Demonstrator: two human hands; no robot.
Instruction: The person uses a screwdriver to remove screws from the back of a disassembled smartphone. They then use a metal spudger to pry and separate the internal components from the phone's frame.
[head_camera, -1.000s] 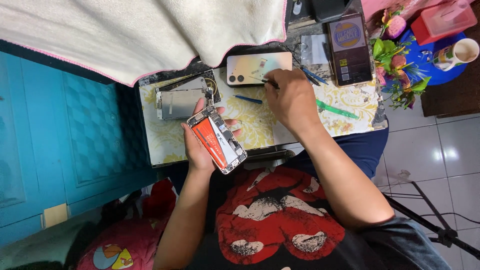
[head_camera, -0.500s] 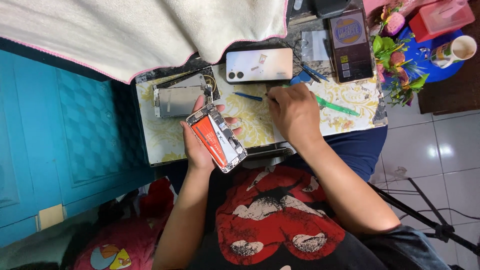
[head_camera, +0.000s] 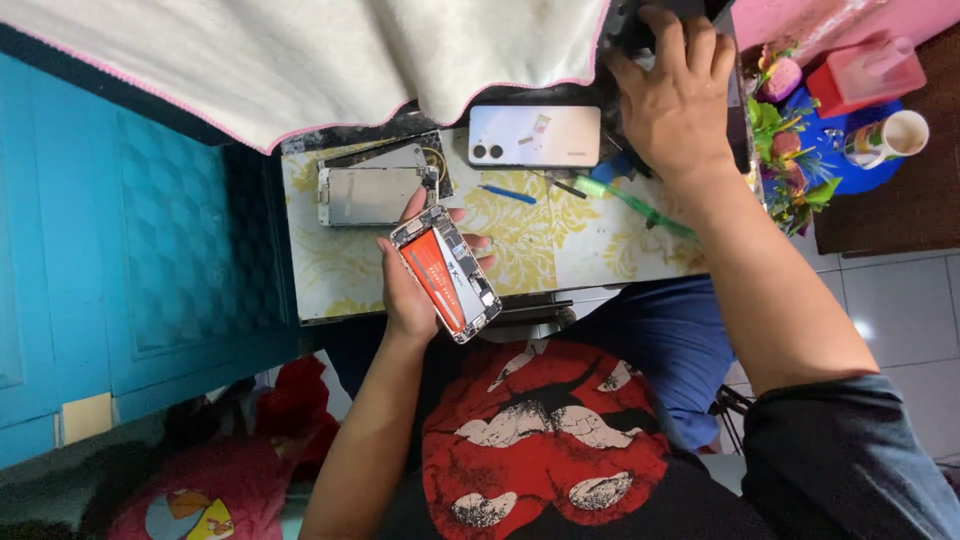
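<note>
My left hand (head_camera: 412, 290) grips an opened phone (head_camera: 446, 273) with an orange battery, held tilted above the near edge of the small table (head_camera: 560, 255). Far across the table my right hand (head_camera: 672, 95) is stretched out, palm down with fingers spread, resting on a dark object at the far right edge; what lies under it is hidden. A white phone (head_camera: 535, 136) lies back-up just left of that hand. A detached metal screen panel (head_camera: 372, 192) lies at the table's left.
A blue tool (head_camera: 507, 194) and a green tool (head_camera: 632, 204) lie on the yellow-patterned table top. A white cloth (head_camera: 300, 60) hangs over the far side. Plastic flowers (head_camera: 785, 160), a cup (head_camera: 895, 135) and a red box (head_camera: 865, 75) stand at the right. Turquoise wall on the left.
My right hand has left the table's middle and reached up and right to the far edge. The view has shifted. My left hand keeps the opened phone in about the same pose.
</note>
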